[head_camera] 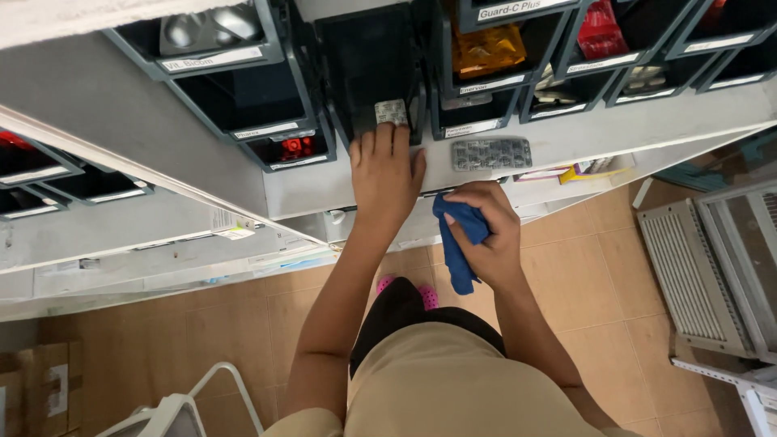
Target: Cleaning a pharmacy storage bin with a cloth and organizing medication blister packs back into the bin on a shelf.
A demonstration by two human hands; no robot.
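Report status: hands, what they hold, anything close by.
Left hand reaching into dark bin, fingertips at small blister strip. Right hand gripping blue cloth. Larger blister pack lies on shelf ledge beside them.

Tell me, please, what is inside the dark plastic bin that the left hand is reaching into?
The dark plastic bin shows one small silver blister strip at the left hand fingers; its depths are shadowed.

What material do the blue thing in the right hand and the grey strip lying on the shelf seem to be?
The blue cloth in the right hand looks like soft woven fabric, matte: it folds and hangs limp. The blister strip looks like foil-backed plastic, slightly shiny, with rows of small raised bumps. The shelf seems painted metal or laminate, smooth and pale; I cannot tell which.
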